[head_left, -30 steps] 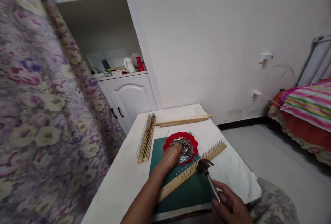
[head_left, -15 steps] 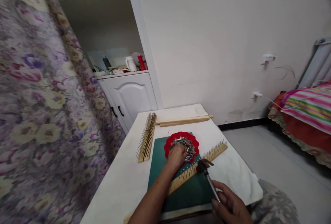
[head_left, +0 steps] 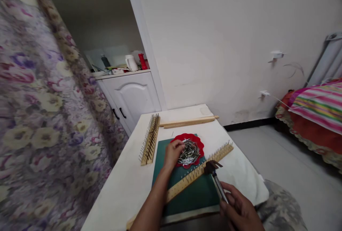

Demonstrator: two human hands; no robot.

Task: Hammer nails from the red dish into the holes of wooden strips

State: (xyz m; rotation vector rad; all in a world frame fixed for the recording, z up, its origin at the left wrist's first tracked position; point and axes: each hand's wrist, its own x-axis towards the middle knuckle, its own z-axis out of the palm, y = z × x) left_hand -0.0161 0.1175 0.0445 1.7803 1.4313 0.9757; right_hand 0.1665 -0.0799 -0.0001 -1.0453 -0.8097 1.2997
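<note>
My left hand (head_left: 173, 153) is at the left rim of a red scalloped bowl (head_left: 201, 145), fingers pinched together; whatever they hold is too small to make out. Loose nails (head_left: 190, 152) fill the bowl. My right hand (head_left: 239, 206) is closed around the handle of a claw hammer (head_left: 219, 184). The hammer's dark head rests on or just over a wooden strip (head_left: 177, 187) lying diagonally across a green mat (head_left: 192, 200). Nails stand upright along the strip's far part, while its near part shows rows of small holes.
Wooden strips (head_left: 148, 152) full of upright nails lie at the table's left. Plain wooden sticks (head_left: 189, 121) lie along the back, and a single nail (head_left: 172, 134) is behind the mat. A floral curtain (head_left: 53, 117) hangs left of the white table (head_left: 117, 188).
My left hand has lifted out of the nails and moved left to the bowl's rim. My right hand keeps the hammer in nearly the same place. The view has shifted slightly.
</note>
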